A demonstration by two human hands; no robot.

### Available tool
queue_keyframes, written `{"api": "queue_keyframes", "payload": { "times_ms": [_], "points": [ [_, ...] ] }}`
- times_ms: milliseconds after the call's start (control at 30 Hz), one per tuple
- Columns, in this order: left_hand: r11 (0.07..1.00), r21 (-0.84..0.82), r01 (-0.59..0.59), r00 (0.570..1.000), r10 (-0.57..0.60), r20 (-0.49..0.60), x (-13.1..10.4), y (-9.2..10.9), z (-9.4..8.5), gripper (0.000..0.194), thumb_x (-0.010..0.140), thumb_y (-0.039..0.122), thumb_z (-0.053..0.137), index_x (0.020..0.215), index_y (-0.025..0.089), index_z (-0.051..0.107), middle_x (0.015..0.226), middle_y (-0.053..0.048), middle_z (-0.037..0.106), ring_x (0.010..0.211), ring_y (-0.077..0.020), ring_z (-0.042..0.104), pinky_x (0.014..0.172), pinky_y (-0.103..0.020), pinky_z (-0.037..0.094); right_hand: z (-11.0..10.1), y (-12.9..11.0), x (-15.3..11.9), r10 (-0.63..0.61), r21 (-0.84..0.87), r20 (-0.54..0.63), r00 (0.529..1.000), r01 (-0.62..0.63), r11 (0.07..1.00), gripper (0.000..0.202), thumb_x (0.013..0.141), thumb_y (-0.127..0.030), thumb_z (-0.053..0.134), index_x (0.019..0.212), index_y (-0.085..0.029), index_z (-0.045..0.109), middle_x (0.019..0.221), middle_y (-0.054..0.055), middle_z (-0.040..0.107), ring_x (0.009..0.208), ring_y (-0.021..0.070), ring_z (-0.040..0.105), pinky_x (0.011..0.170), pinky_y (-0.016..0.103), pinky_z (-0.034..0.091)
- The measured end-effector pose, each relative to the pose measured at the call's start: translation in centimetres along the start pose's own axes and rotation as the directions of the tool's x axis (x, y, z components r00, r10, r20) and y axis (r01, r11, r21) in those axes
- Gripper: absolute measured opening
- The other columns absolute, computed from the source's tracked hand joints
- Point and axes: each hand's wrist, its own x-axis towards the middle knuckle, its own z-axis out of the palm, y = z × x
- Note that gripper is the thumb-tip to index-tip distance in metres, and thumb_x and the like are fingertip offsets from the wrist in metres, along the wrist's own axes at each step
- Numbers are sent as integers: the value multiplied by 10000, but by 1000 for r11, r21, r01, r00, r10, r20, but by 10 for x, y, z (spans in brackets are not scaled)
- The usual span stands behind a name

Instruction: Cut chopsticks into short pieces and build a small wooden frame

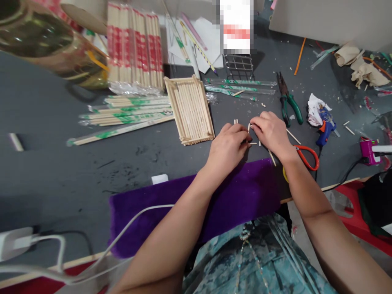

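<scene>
L hand [229, 143] & R hand [269, 131] pinch short sticks [252, 143] on table [61, 171]; grip prob. closed, partly hidden. Stick panel [190, 109] near L.

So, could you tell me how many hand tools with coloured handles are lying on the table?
3: the green-handled pliers beyond the right hand, the blue glue gun to their right, and the red-handled scissors beside the right wrist. Clutter may hide others.

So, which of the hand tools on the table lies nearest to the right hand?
The red scissors, right beside the wrist of the right hand. The green pliers lie further up the table, and the blue glue gun further right.
</scene>
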Motion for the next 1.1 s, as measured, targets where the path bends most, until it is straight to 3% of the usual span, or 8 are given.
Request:
{"api": "queue_keyframes", "payload": {
  "times_ms": [333,533,667,833,1100],
  "points": [
    [1000,11,13,1000,-13,3,0,0,1,127,895,122,622,925,160,739,1062,-83,712,948,-259,557,819,-394,496,2,-2,3,21,-21,-21,1000,-22,1000,252,1030,-252,473,959,-204,710,972,80,670,977,242,574,749,337,393],
    [1000,-16,5,1000,-5,-13,0,1,-2,113,896,133,637,933,171,737,1081,-77,711,972,-261,564,839,-396,496,-19,11,-8,109,66,-81,991,-104,992,161,995,-219,548,931,-217,696,918,53,671,955,218,600,777,325,403],
    [1000,-15,0,1000,0,-19,0,0,-2,102,892,131,649,930,165,739,1129,-83,709,983,-262,568,849,-400,501,-32,18,-18,76,42,35,997,-77,996,106,948,-192,622,856,-219,668,866,30,660,900,204,598,741,319,383],
    [1000,7,5,1000,-5,14,1,0,0,98,897,159,659,945,153,744,1122,-94,710,987,-268,569,854,-405,504,-33,15,-18,11,12,198,980,-14,1000,109,939,-185,641,835,-214,657,868,31,662,893,205,597,731,314,370],
    [1000,4,0,1000,0,22,1,0,-1,137,906,157,617,956,161,744,1116,-99,706,977,-263,564,846,-414,511,-28,11,-16,3,-4,181,983,-2,1000,115,962,-198,615,864,-209,673,888,43,669,904,212,595,760,326,384]
  ]
}}
